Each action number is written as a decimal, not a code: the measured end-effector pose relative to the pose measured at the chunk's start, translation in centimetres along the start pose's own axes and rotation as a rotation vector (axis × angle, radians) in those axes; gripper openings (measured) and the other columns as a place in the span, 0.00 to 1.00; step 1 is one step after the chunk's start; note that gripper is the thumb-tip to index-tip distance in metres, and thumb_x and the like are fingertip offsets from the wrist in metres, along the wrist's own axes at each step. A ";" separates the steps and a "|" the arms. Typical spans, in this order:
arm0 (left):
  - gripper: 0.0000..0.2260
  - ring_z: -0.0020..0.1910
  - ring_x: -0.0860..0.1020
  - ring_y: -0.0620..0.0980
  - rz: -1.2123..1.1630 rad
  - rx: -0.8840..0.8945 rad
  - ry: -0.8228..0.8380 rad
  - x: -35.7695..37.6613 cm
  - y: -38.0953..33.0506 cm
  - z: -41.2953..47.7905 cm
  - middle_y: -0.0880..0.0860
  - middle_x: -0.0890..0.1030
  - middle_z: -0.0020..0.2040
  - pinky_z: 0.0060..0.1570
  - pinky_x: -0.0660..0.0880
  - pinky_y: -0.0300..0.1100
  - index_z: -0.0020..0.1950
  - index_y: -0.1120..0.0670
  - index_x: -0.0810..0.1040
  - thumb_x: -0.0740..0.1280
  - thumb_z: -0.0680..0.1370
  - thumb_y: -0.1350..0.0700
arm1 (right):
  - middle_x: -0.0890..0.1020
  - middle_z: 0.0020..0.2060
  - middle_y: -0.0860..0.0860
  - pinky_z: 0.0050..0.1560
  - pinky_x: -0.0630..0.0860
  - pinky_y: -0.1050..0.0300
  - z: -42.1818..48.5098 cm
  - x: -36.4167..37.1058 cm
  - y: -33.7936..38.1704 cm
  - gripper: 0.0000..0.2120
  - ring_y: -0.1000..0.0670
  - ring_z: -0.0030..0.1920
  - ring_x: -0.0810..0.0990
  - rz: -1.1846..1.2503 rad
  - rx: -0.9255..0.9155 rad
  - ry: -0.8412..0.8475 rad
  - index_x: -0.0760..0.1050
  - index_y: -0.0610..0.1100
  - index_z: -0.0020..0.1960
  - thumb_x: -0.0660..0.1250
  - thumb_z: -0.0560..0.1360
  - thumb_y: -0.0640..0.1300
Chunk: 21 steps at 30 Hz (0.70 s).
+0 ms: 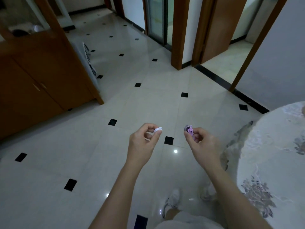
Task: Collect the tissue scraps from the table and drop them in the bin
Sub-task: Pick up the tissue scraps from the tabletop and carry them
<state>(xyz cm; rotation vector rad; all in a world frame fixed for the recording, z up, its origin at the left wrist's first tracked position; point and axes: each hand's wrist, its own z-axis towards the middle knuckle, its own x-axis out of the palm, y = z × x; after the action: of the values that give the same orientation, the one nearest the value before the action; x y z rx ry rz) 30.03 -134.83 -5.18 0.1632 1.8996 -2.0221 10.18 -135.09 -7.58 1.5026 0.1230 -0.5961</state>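
Note:
My left hand (142, 142) pinches a small crumpled white tissue scrap (158, 129) between thumb and fingertips. A purple and pink crumpled scrap (188, 130) is held the same way in my right hand (203, 144). Both hands hover side by side above the tiled floor, to the left of the round table (279, 162). No bin is in view.
The table carries a white floral cloth that hangs down its side. A wooden cabinet (41, 76) stands at the left, with a patterned panel leaning at its end. Wooden door frames (179, 33) and open doorways lie ahead. My white shoes (172, 202) stand on the glossy tiled floor.

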 end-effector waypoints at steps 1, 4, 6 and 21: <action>0.02 0.38 0.81 0.51 0.014 0.009 0.013 0.6 -0.3 2.0 0.45 0.82 0.41 0.42 0.81 0.52 0.44 0.45 0.81 0.72 0.76 0.50 | 0.77 0.28 0.55 0.35 0.71 0.61 1.9 0.1 0.1 0.07 0.56 0.31 0.75 -0.004 0.008 -0.013 0.77 0.52 0.38 0.73 0.73 0.48; 0.02 0.38 0.81 0.51 0.019 0.020 0.039 2.5 -1.2 7.6 0.44 0.82 0.41 0.42 0.81 0.53 0.44 0.45 0.81 0.72 0.76 0.50 | 0.77 0.28 0.55 0.33 0.68 0.68 7.5 0.0 0.6 0.06 0.56 0.35 0.77 -0.029 -0.002 -0.051 0.78 0.51 0.38 0.73 0.73 0.48; 0.02 0.37 0.81 0.52 0.012 0.032 0.060 4.0 -1.9 10.9 0.43 0.82 0.41 0.41 0.81 0.52 0.44 0.45 0.81 0.72 0.76 0.51 | 0.78 0.29 0.54 0.34 0.69 0.67 11.0 -0.1 1.0 0.06 0.56 0.35 0.77 -0.039 -0.005 -0.081 0.79 0.49 0.39 0.73 0.73 0.48; 0.02 0.37 0.81 0.49 -0.026 0.117 0.281 15.8 -3.4 30.5 0.46 0.82 0.41 0.39 0.81 0.49 0.46 0.48 0.81 0.71 0.77 0.51 | 0.77 0.27 0.54 0.32 0.67 0.71 28.4 -0.8 -1.8 0.07 0.57 0.32 0.75 -0.143 0.079 -0.261 0.79 0.50 0.38 0.72 0.74 0.50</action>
<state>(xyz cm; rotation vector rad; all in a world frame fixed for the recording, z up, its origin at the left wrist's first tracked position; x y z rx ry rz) 19.08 -167.54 -4.38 0.4779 1.9499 -2.2277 0.66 -161.85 -6.22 1.4865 0.0048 -0.9157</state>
